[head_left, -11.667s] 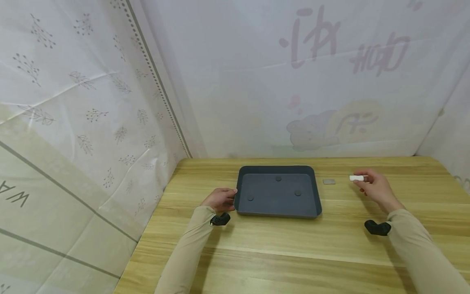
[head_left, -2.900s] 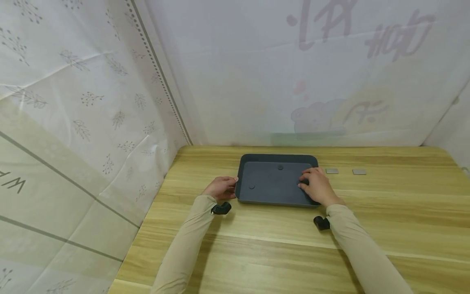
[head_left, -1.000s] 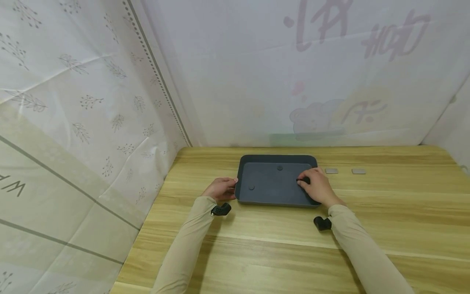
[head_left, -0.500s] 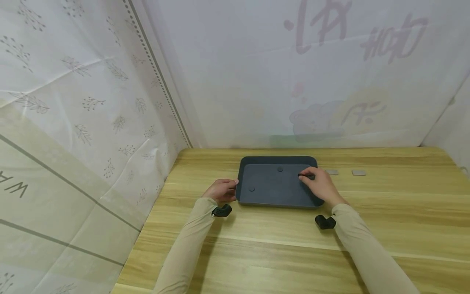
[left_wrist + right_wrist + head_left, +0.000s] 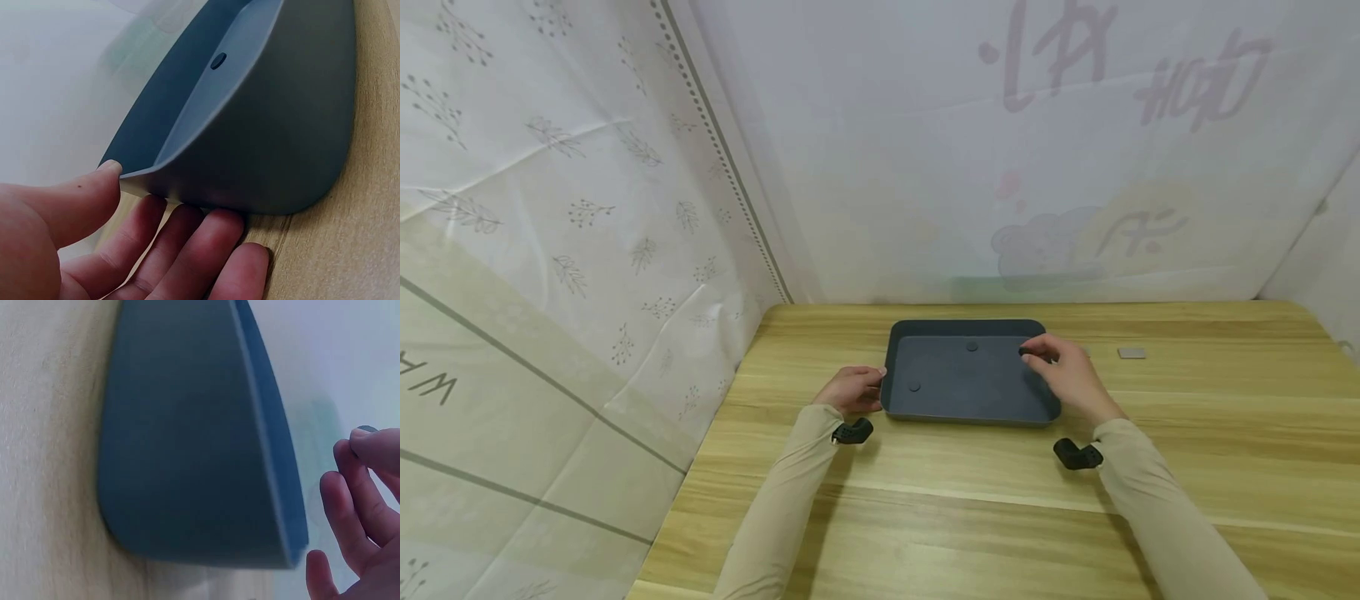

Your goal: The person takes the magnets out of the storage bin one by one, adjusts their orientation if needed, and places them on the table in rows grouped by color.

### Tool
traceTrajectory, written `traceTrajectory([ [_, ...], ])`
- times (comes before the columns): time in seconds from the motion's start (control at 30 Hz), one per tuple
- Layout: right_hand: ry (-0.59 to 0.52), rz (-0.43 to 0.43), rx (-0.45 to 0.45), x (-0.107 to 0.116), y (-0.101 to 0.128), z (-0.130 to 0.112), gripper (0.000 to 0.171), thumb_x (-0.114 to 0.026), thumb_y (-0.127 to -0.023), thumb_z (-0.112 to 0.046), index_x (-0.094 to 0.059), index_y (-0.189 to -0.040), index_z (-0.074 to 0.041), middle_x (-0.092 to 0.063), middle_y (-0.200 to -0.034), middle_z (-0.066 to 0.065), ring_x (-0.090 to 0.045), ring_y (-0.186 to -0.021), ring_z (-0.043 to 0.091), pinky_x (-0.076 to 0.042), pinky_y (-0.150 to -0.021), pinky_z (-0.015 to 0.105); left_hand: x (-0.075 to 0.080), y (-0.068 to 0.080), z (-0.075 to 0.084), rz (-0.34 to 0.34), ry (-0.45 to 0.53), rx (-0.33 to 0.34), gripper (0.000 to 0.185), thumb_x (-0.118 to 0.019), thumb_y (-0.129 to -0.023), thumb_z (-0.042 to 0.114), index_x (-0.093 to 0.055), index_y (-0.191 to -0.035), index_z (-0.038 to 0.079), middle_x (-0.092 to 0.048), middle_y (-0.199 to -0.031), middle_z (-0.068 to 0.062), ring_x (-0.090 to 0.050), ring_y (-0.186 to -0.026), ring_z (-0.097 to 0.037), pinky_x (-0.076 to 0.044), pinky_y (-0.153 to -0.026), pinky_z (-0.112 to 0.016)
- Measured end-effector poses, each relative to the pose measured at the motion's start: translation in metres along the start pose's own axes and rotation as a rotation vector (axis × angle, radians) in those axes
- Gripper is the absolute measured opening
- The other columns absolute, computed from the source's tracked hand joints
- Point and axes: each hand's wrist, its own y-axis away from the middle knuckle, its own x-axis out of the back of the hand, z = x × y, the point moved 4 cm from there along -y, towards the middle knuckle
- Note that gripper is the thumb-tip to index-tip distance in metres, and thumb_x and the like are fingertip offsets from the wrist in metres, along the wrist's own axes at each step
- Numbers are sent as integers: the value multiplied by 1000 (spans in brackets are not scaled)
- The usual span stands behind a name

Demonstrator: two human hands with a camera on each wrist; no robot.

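Observation:
A dark grey rectangular tray with raised walls lies on the wooden table. My left hand grips its left edge; in the left wrist view the thumb lies on the rim and the fingers are against the outer wall. Between the thumb and fingertips of my right hand is a small dark round disc, held above the tray's right side. Only a sliver of this disc shows in the right wrist view. Two similar discs, one near the back and one at front left, lie on the tray floor.
A small grey rectangular plate lies on the table right of the tray. Another such plate is mostly hidden behind my right hand. A pale printed curtain hangs behind the table's back edge.
Earlier my right hand held a white block, and one plate lay beside the tray; later two did. Since then it has lifted the right-hand disc and moved back and right. Left hand stays.

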Motion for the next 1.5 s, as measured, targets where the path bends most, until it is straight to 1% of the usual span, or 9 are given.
traceTrajectory([
  [0.17,-6,14,0,10,7,-5,26,-57,-99,-21,-62,-121,-8,-65,-107,12,-60,-94,25,-48,-74,32,0,1,0,-4,-8,-10,39,-54,-101,24,-58,-124,-6,-65,-88,-6,-63,-73,-12,-53,-64,-25],
  [0.37,-26,30,-24,23,14,-2,33,-61,-97,-25,-60,-125,-8,-66,-110,15,-64,-94,26,-51,-71,23,0,1,0,-5,-10,-7,38,-54,-100,25,-58,-123,-6,-66,-90,-7,-64,-74,-12,-53,-65,-25],
  [0.43,-23,39,-26,27,16,1,36,-62,-96,-27,-59,-125,-7,-67,-111,16,-64,-93,22,-51,-72,22,0,0,0,-6,-8,-10,38,-54,-100,24,-59,-122,-6,-66,-90,-7,-64,-74,-12,-53,-65,-25],
  [0.6,-4,79,-21,34,20,10,37,-62,-96,-29,-61,-125,-6,-69,-108,16,-59,-84,1,-49,-69,20,0,-2,-1,1,1,-9,37,-55,-100,24,-59,-121,-6,-66,-90,-7,-64,-75,-13,-53,-65,-25],
  [0.7,-8,99,-18,37,22,15,37,-61,-96,-30,-61,-125,-6,-68,-108,16,-56,-81,-4,-49,-68,21,0,-2,-2,7,4,-2,36,-55,-100,23,-59,-121,-5,-66,-92,-7,-64,-76,-13,-53,-65,-25],
  [0.9,-19,137,-17,46,24,22,38,-61,-96,-33,-61,-123,-7,-67,-104,12,-56,-79,-1,-48,-64,22,0,-2,-2,14,-5,2,36,-55,-99,24,-60,-120,-4,-66,-93,-7,-64,-77,-14,-54,-65,-25],
  [1.1,-59,172,-40,54,26,31,38,-65,-94,-31,-61,-122,-6,-64,-94,-9,-55,-79,-2,-47,-65,18,0,-2,-2,9,1,2,35,-55,-100,25,-60,-118,-4,-66,-91,-6,-64,-76,-13,-54,-66,-25],
  [1.17,-76,175,-46,55,27,33,38,-65,-93,-29,-60,-122,-5,-64,-92,-12,-55,-79,-1,-46,-65,17,0,-2,-2,6,1,3,35,-55,-99,25,-60,-119,-4,-66,-92,-6,-64,-76,-13,-53,-66,-25],
  [1.5,-92,161,-83,57,30,44,39,-67,-92,-26,-59,-122,-2,-68,-94,-5,-56,-78,-3,-49,-65,18,0,-1,-1,4,0,14,36,-55,-99,26,-59,-121,-3,-66,-95,-8,-64,-79,-14,-54,-67,-25],
])
